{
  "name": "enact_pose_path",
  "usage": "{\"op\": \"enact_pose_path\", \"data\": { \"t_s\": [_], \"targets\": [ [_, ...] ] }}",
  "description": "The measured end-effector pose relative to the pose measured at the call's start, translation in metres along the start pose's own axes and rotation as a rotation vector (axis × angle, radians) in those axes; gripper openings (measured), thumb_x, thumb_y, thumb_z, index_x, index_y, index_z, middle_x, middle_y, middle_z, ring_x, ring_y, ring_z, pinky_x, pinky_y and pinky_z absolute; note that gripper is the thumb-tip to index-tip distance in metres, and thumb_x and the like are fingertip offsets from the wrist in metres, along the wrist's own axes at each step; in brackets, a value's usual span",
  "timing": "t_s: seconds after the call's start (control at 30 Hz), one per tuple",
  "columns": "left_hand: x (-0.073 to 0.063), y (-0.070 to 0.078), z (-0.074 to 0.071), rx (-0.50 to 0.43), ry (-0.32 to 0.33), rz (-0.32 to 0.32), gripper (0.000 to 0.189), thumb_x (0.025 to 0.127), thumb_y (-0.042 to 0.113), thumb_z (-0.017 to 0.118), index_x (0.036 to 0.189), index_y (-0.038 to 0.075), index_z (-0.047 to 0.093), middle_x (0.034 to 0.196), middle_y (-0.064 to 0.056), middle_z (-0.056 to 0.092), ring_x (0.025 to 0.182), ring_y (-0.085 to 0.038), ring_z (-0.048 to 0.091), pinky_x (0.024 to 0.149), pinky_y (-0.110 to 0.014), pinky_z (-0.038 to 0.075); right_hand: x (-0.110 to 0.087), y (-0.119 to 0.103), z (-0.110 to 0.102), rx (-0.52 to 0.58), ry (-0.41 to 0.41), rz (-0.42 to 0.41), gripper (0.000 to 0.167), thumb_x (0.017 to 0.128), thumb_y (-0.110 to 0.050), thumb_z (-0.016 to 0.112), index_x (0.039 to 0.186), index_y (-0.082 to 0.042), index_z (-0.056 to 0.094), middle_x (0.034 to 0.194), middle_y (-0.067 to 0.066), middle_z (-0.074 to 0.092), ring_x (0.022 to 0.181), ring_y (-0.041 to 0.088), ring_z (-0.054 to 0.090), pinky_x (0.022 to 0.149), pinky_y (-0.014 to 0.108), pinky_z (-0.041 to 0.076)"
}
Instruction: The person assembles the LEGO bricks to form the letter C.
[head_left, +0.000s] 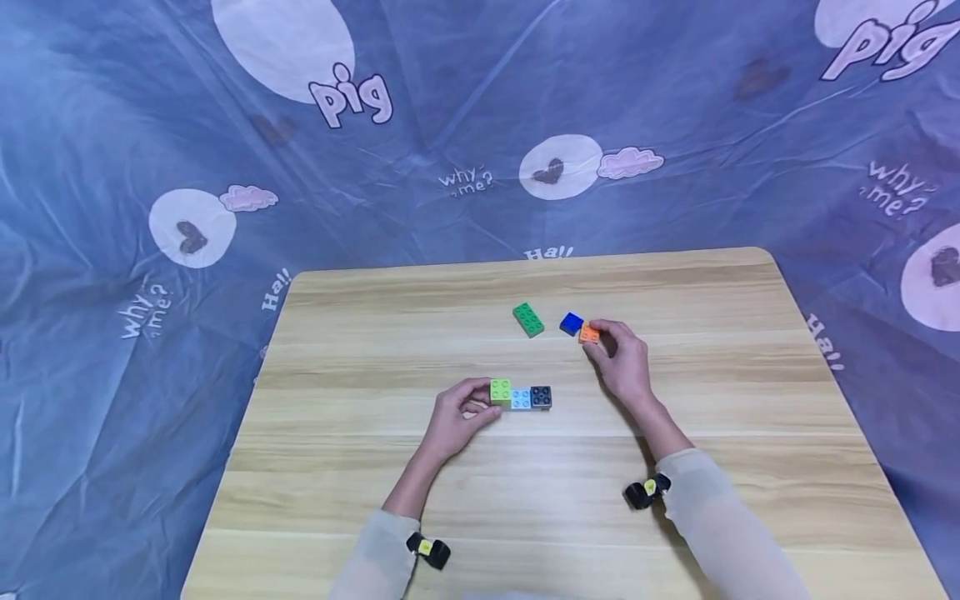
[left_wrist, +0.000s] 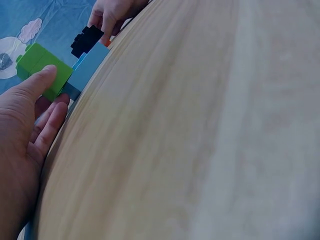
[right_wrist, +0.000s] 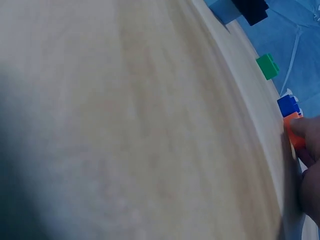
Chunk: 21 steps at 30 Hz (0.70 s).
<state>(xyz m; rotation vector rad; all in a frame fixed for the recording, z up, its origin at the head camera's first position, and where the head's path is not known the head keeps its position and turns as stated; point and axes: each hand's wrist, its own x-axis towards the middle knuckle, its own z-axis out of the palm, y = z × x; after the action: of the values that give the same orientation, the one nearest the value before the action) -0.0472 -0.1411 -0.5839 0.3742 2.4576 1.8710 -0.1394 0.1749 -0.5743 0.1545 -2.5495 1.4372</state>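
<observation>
My left hand grips the left end of a joined toy brick row by its lime green brick. Beside that brick in the row come a light blue brick and a black brick. In the left wrist view, the thumb presses the lime brick and the other fingers lie under it. Farther back, my right hand pinches a small orange brick between thumb and fingers. A dark blue brick sits right against or very near the orange one.
A green brick lies left of the dark blue one. The bricks are on a wooden table with rounded back corners. Behind it hangs a blue printed cloth. Each wrist wears a small black camera.
</observation>
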Motion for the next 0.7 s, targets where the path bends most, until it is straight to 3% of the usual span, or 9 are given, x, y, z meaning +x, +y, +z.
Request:
{"op": "enact_pose_path", "data": {
  "t_s": [0.1,0.27,0.4,0.7],
  "targets": [
    [0.000,0.001,0.000,0.010,-0.013,-0.001,0.048,0.090,0.008,0.085,0.134,0.007,0.068,0.108,-0.007,0.077,0.093,-0.019,0.075,0.077,-0.029,0.065,-0.006,-0.002,0.001,0.001,0.002,0.001,0.037,0.093,-0.006,0.082,0.128,0.000,0.071,0.127,0.019,0.070,0.123,0.038,0.065,0.112,0.052,0.049],
    [0.001,0.001,-0.001,0.032,-0.022,0.020,0.047,0.091,0.012,0.084,0.135,0.006,0.067,0.111,-0.008,0.077,0.094,-0.017,0.075,0.078,-0.028,0.065,-0.020,-0.014,0.004,0.093,-0.031,0.000,0.038,0.092,-0.010,0.084,0.127,-0.004,0.072,0.125,0.013,0.072,0.115,0.030,0.068,0.101,0.038,0.057],
    [0.002,0.001,-0.001,0.027,-0.022,0.027,0.047,0.092,0.011,0.084,0.136,0.006,0.067,0.111,-0.009,0.077,0.094,-0.019,0.075,0.078,-0.028,0.065,-0.032,-0.034,0.009,0.180,-0.069,-0.041,0.039,0.089,-0.008,0.085,0.126,-0.006,0.073,0.123,0.010,0.073,0.113,0.027,0.069,0.101,0.041,0.059],
    [0.001,0.003,0.001,-0.003,-0.007,0.036,0.050,0.091,0.004,0.082,0.139,0.006,0.066,0.114,-0.013,0.077,0.095,-0.029,0.076,0.077,-0.033,0.066,-0.049,-0.088,0.030,0.320,-0.158,-0.327,0.046,0.081,0.006,0.088,0.123,-0.001,0.073,0.119,0.014,0.075,0.111,0.031,0.068,0.101,0.035,0.056]
  ]
}}
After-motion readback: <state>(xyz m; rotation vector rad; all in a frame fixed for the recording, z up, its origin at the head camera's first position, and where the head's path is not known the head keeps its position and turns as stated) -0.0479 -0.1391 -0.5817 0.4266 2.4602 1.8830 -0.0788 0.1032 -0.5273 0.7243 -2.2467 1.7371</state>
